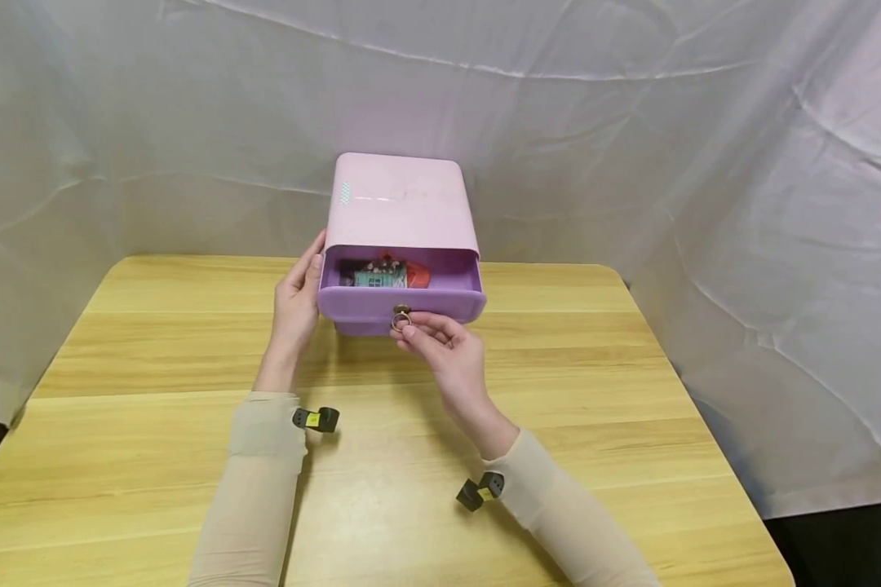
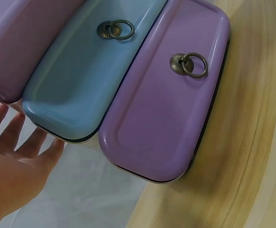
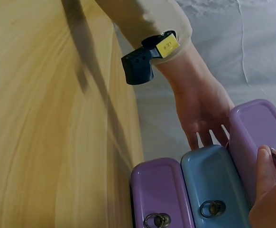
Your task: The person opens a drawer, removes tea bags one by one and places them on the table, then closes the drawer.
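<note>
Lilac plastic drawer cabinet [image 1: 400,200] sat at the far middle of the pale wooden table [image 1: 154,342], with its top purple drawer [image 1: 400,302] pulled partway out so you could see a small colourful packet [image 1: 382,274] inside. Right hand [image 1: 440,346] was pinching the little brass ring pull [image 1: 400,318] on the drawer front, and left hand [image 1: 297,297] lay flat and open-fingered against the cabinet's side, steadying it. Looked to me like mid-slide on that drawer. Next move probably needs a straight, even push or pull on the ring while the other hand braces the cabinet.
</note>
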